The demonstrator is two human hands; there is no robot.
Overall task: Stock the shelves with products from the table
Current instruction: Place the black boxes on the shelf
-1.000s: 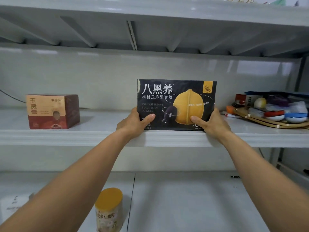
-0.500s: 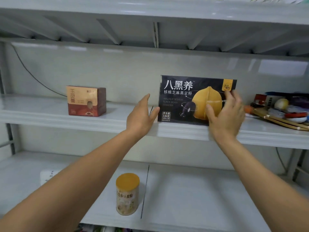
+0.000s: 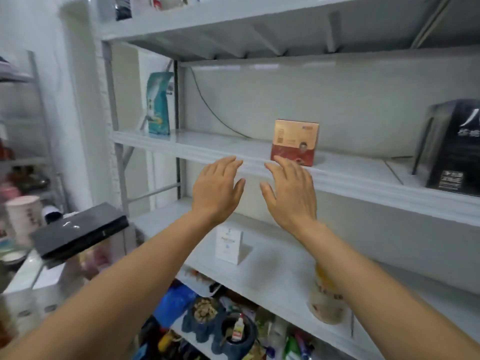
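Observation:
My left hand (image 3: 217, 189) and my right hand (image 3: 291, 194) hover side by side in front of the middle shelf (image 3: 350, 181), both with fingers spread and holding nothing. The black walnut-sesame powder box (image 3: 453, 146) stands on that shelf at the far right, well away from both hands. A red-and-gold box (image 3: 294, 142) stands on the same shelf just beyond my right fingertips. On the lower shelf (image 3: 275, 271) are a small white box (image 3: 228, 244) and a yellow-lidded can (image 3: 326, 300), partly hidden by my right forearm.
A flat black box (image 3: 78, 231) lies on the table (image 3: 28, 276) at the left, beside a white cup (image 3: 23, 216). A teal pouch (image 3: 158, 103) stands at the middle shelf's left end. Cluttered items fill the bottom shelf. Another rack stands at the far left.
Both hands let go of the black powder box and drew back from the shelf. The view swung left, so the box now sits at the right edge.

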